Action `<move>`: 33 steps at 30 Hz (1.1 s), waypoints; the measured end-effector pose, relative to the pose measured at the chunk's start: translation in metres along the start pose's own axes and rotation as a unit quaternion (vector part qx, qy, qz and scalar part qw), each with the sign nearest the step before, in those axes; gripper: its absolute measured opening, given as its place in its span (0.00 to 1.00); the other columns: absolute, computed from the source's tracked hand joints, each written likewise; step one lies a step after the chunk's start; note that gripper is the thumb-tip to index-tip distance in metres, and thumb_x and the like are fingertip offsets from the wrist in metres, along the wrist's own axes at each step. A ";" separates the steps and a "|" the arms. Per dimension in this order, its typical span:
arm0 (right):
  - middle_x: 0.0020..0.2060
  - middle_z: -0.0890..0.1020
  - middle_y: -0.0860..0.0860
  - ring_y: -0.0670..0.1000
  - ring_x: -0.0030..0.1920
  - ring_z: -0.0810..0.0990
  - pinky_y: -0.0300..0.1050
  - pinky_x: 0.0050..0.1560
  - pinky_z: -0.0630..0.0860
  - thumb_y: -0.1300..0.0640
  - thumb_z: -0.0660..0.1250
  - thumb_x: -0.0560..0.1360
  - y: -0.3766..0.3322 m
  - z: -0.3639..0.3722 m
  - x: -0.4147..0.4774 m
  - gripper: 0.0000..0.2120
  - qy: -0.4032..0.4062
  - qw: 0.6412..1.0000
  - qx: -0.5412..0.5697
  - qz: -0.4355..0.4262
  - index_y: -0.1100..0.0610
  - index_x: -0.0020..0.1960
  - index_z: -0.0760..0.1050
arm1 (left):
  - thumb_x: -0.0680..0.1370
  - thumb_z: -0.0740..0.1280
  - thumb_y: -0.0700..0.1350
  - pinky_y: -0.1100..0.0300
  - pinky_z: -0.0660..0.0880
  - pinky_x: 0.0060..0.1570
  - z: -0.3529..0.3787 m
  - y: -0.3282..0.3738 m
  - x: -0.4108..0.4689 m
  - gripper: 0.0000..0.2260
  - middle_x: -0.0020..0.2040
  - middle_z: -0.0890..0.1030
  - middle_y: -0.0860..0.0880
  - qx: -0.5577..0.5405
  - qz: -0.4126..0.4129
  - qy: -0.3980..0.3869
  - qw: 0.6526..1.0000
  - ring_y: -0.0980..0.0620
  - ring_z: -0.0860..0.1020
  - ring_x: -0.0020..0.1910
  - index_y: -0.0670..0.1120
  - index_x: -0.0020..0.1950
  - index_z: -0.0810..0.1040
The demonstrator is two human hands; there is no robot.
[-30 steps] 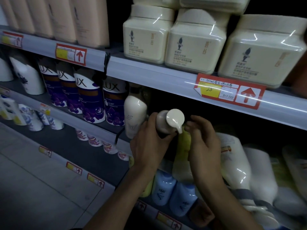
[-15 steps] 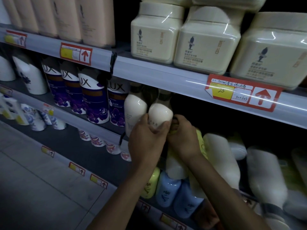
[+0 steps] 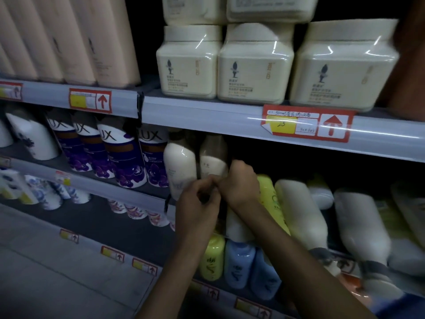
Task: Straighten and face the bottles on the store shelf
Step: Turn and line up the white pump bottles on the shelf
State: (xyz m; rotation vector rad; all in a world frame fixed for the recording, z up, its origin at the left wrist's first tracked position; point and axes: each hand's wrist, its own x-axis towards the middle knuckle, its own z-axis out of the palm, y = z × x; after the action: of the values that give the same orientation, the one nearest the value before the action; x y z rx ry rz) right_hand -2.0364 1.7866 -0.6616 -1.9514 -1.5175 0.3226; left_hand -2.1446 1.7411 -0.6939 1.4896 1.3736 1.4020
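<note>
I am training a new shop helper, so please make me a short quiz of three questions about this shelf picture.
1. True or false: the red-arrow price tag sits on the shelf edge below the cream jars.
2. What stands directly left of the two white bottles? A. LUX bottles B. tins C. cereal boxes
3. The pale bottles to the right of the right hand: upright or tipped over?
Key: 1 true; 2 A; 3 tipped over.

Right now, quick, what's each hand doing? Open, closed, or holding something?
Left hand: fingers curled by the white bottle; grip cannot be told.
Right hand: holds that white bottle's side.
</note>
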 end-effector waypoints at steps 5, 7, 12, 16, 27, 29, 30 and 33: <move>0.58 0.83 0.60 0.63 0.61 0.80 0.53 0.55 0.77 0.48 0.76 0.74 0.004 -0.010 -0.010 0.21 0.000 0.999 0.039 -0.022 0.59 0.60 0.77 | 0.80 0.70 0.39 0.68 0.75 0.50 -0.001 -0.001 -0.007 0.11 0.49 0.83 0.61 -0.007 -0.012 -0.012 1.000 0.64 0.80 0.52 0.56 0.54 0.81; 0.60 0.82 0.58 0.62 0.62 0.80 0.53 0.58 0.78 0.54 0.74 0.75 0.012 -0.025 -0.022 0.20 0.024 0.997 0.033 -0.058 0.57 0.65 0.76 | 0.80 0.69 0.38 0.68 0.74 0.50 -0.001 -0.002 -0.014 0.14 0.49 0.82 0.63 0.003 -0.008 -0.026 1.000 0.66 0.79 0.52 0.59 0.52 0.80; 0.59 0.82 0.52 0.57 0.58 0.82 0.53 0.52 0.80 0.60 0.70 0.75 0.058 -0.081 -0.064 0.20 0.074 0.991 -0.014 -0.107 0.47 0.65 0.79 | 0.79 0.70 0.40 0.57 0.80 0.53 0.006 0.001 -0.038 0.13 0.50 0.85 0.58 0.037 0.024 -0.061 0.997 0.65 0.81 0.50 0.59 0.53 0.82; 0.53 0.86 0.48 0.53 0.53 0.85 0.50 0.49 0.81 0.61 0.68 0.75 0.103 -0.123 -0.079 0.17 0.049 0.993 -0.065 -0.091 0.46 0.61 0.82 | 0.80 0.71 0.46 0.52 0.81 0.55 0.009 0.009 -0.053 0.10 0.56 0.82 0.59 0.087 0.075 -0.099 0.988 0.61 0.81 0.55 0.60 0.59 0.81; 0.69 0.69 0.50 0.55 0.69 0.74 0.49 0.51 0.75 0.59 0.69 0.73 0.144 -0.153 -0.092 0.36 -0.133 0.932 -0.275 -0.194 0.40 0.78 0.65 | 0.77 0.64 0.65 0.51 0.72 0.62 0.033 0.019 -0.069 0.24 0.64 0.75 0.57 0.320 0.313 -0.182 0.875 0.51 0.75 0.64 0.56 0.70 0.78; 0.71 0.67 0.52 0.56 0.71 0.71 0.49 0.54 0.75 0.57 0.68 0.75 0.147 -0.154 -0.094 0.36 -0.139 0.922 -0.290 -0.215 0.41 0.80 0.63 | 0.77 0.64 0.68 0.47 0.71 0.65 0.036 0.013 -0.072 0.27 0.66 0.74 0.54 0.361 0.340 -0.194 0.846 0.49 0.74 0.66 0.55 0.71 0.77; 0.73 0.65 0.52 0.57 0.72 0.70 0.50 0.55 0.76 0.56 0.68 0.76 0.149 -0.153 -0.095 0.36 -0.138 0.918 -0.299 -0.221 0.41 0.81 0.61 | 0.77 0.64 0.69 0.44 0.70 0.67 0.037 0.011 -0.073 0.29 0.67 0.74 0.53 0.370 0.348 -0.198 0.838 0.47 0.74 0.66 0.54 0.71 0.77; 0.78 0.60 0.56 0.60 0.74 0.68 0.51 0.54 0.78 0.55 0.67 0.77 0.154 -0.147 -0.098 0.39 -0.130 0.904 -0.332 -0.237 0.41 0.83 0.55 | 0.78 0.61 0.71 0.41 0.68 0.69 0.036 0.008 -0.074 0.30 0.68 0.74 0.51 0.376 0.355 -0.198 0.833 0.47 0.73 0.68 0.54 0.72 0.77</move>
State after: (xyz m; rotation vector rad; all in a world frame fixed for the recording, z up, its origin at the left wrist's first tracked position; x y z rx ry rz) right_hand -1.8655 1.6264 -0.6619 -1.9662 -2.4551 -0.1884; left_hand -2.0982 1.6755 -0.7136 2.8480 1.1854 0.8104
